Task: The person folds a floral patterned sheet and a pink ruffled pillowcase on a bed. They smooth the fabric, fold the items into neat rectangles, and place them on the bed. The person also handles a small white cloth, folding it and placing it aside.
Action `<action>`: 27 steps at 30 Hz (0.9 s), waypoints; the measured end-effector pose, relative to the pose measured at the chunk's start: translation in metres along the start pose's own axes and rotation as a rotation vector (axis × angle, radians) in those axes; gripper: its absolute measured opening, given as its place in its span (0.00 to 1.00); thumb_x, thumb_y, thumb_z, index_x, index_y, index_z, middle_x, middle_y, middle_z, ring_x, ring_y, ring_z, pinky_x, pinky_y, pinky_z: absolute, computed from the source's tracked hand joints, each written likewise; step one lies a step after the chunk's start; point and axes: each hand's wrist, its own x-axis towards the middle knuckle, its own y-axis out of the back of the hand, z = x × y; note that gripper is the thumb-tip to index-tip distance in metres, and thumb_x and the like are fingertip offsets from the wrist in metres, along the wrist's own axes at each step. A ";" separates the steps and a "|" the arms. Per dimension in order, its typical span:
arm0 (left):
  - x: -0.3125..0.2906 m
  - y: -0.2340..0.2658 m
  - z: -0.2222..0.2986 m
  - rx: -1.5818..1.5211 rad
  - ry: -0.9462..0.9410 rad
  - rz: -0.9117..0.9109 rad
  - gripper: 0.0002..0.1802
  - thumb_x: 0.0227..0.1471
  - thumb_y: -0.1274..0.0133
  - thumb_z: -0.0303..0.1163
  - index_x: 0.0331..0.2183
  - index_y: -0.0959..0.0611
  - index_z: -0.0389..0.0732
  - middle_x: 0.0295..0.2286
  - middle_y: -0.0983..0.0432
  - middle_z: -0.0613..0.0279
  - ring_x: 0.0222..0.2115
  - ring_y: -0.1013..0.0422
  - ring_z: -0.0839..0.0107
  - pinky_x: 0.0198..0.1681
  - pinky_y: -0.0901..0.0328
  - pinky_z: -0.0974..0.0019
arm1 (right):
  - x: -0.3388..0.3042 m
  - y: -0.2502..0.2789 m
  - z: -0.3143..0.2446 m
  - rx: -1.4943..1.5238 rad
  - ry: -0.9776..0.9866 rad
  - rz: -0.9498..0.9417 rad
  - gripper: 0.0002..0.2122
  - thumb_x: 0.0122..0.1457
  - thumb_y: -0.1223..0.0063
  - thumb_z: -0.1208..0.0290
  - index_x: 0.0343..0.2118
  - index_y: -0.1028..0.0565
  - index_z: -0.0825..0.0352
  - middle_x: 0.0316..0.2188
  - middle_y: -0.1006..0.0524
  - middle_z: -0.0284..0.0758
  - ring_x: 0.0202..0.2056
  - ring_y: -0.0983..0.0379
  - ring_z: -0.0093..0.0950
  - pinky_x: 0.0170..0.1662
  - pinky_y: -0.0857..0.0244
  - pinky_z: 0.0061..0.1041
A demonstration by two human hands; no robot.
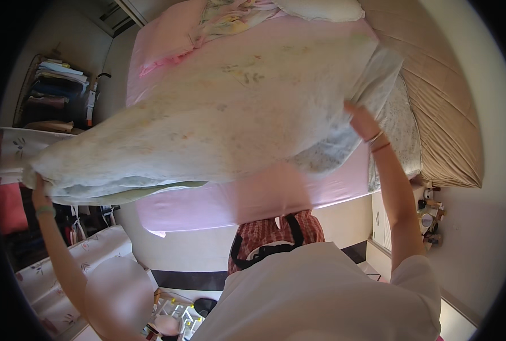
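While the pale floral cover (pixel 207 125) stretches in the air from beside the bed to across it, both of the person's hands are at its edges. The left hand (pixel 41 194) is closed around the gathered left corner, out past the side of the mattress. The right hand (pixel 363 121) meets the opposite edge above the bed, but its fingertips are blurred, so whether they are clamped on the fabric or merely touching it cannot be told.

As for progress, the cover is largely opened out, its broad middle fairly smooth above the pink sheet (pixel 173 215). It does not yet lie flat: the near edge sags in layered folds toward the left hand, and the right end turns over to show a greyish underside. Settling and evening out those parts appears to remain.

At the far end, a crumpled floral cloth (pixel 236 17) lies bunched beside a pale pillow (pixel 324 8), neither of them covered. Along the right side, a tan quilted bedspread (pixel 446 125) lies next to a grey patterned cloth (pixel 403 122), apparently left alone.
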 end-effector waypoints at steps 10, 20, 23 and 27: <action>-0.026 -0.046 0.045 -0.213 0.014 -0.016 0.37 0.50 0.44 0.53 0.52 0.28 0.34 0.50 0.29 0.57 0.49 0.31 0.64 0.52 0.36 0.62 | 0.086 0.213 -0.124 0.483 -0.067 0.303 0.18 0.64 0.55 0.59 0.47 0.28 0.71 0.46 0.24 0.40 0.46 0.27 0.33 0.49 0.33 0.34; -0.056 -0.087 0.078 0.226 -0.107 -0.047 0.41 0.52 0.51 0.60 0.53 0.31 0.32 0.49 0.31 0.52 0.46 0.31 0.66 0.46 0.34 0.65 | 0.062 0.254 -0.246 0.374 -0.090 0.013 0.22 0.62 0.53 0.52 0.46 0.27 0.70 0.44 0.23 0.39 0.44 0.26 0.31 0.49 0.31 0.30; -0.046 -0.069 0.119 0.064 -0.094 -0.071 0.41 0.53 0.53 0.60 0.52 0.29 0.32 0.48 0.30 0.52 0.44 0.29 0.65 0.43 0.32 0.65 | 0.053 0.264 -0.298 0.366 0.108 0.572 0.22 0.63 0.55 0.51 0.44 0.26 0.68 0.42 0.22 0.37 0.43 0.26 0.29 0.50 0.33 0.31; -0.077 -0.121 0.108 -0.315 -0.050 -0.054 0.41 0.52 0.52 0.62 0.51 0.27 0.35 0.44 0.26 0.55 0.41 0.27 0.68 0.39 0.31 0.66 | 0.019 0.239 -0.333 0.487 0.352 0.108 0.23 0.64 0.58 0.52 0.49 0.29 0.69 0.45 0.24 0.37 0.49 0.30 0.29 0.56 0.39 0.28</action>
